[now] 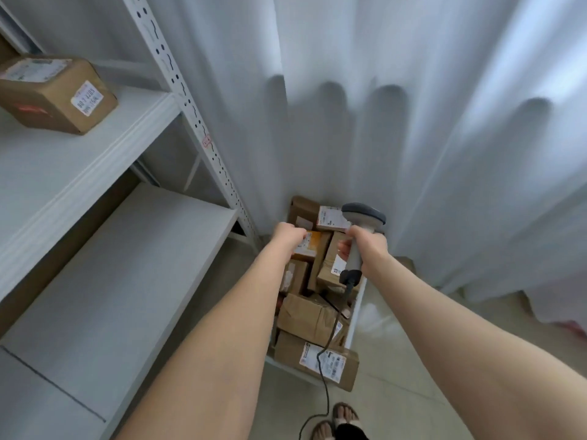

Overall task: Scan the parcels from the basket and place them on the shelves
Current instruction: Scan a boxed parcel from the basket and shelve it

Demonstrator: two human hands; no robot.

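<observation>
Parcels (314, 315) are heaped in the white basket (358, 308) on the floor by the curtain (413, 106). My right hand (365, 244) is wrapped round the scanner (362, 217) handle above the pile. My left hand (290, 236) is down in there, fingers curled onto a yellow-labelled parcel (314, 246). One box (54, 93) sits on the shelf (95, 160), off left.

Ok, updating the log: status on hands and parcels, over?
Left hand grips a parcel in the basket. Right hand holds scanner. Cable trails over the basket.
</observation>
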